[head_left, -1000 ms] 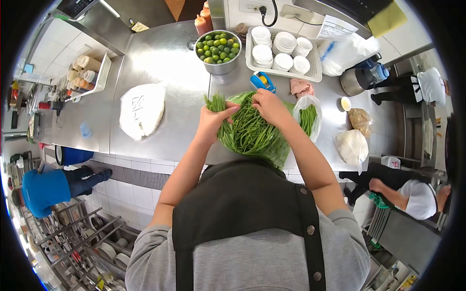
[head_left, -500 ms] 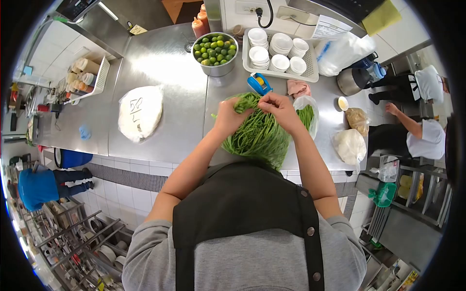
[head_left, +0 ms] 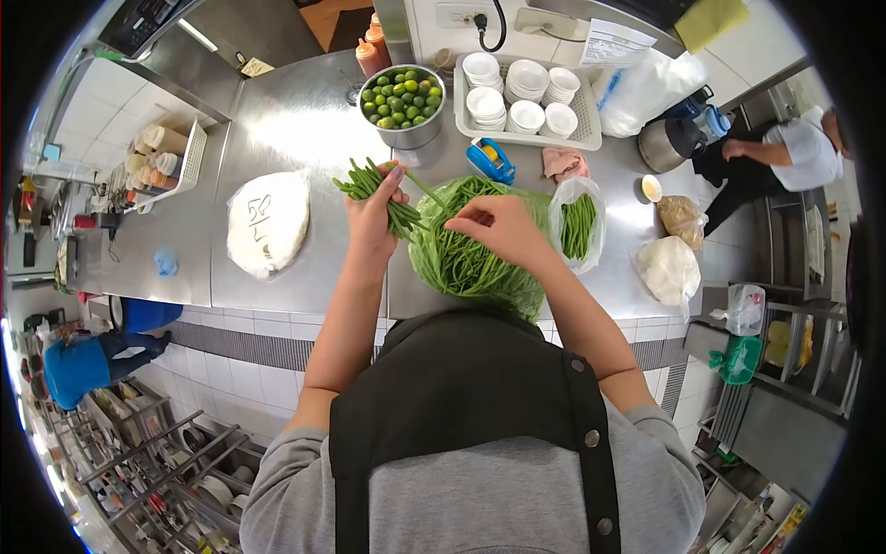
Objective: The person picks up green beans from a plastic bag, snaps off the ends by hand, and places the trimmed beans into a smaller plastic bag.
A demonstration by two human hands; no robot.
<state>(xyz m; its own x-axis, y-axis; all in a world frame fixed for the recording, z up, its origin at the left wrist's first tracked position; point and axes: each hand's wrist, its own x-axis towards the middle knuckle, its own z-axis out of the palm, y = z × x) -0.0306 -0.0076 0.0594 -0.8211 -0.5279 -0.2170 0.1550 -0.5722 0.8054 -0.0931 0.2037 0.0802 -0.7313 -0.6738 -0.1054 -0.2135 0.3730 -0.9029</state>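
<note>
Beside the green bag point(head_left: 529, 297), beans point(head_left: 362, 182) have been raised in the closed left hand point(head_left: 371, 222); over it, the right hand point(head_left: 506, 227) is half-curled, hold unclear.

The left hand point(head_left: 377, 210) grips a bunch of green beans point(head_left: 362, 185) upright-slanted above the bench point(head_left: 314, 111), with one bean slanting out toward the right. The right hand point(head_left: 501, 227), fingers bent, is over an open green bag point(head_left: 528, 294) heaped with loose beans point(head_left: 457, 263); whether it pinches one is unclear. Just beside that bag, a white plastic bag point(head_left: 598, 242) holds more beans. Beyond them are a blue tape dispenser point(head_left: 490, 161), a pink cloth point(head_left: 565, 163), a metal pot point(head_left: 413, 137) of green citrus fruit point(head_left: 402, 97) and a white basket point(head_left: 592, 120) with stacked white bowls point(head_left: 527, 116). A marked white bag point(head_left: 268, 224) lies to the left.
</note>
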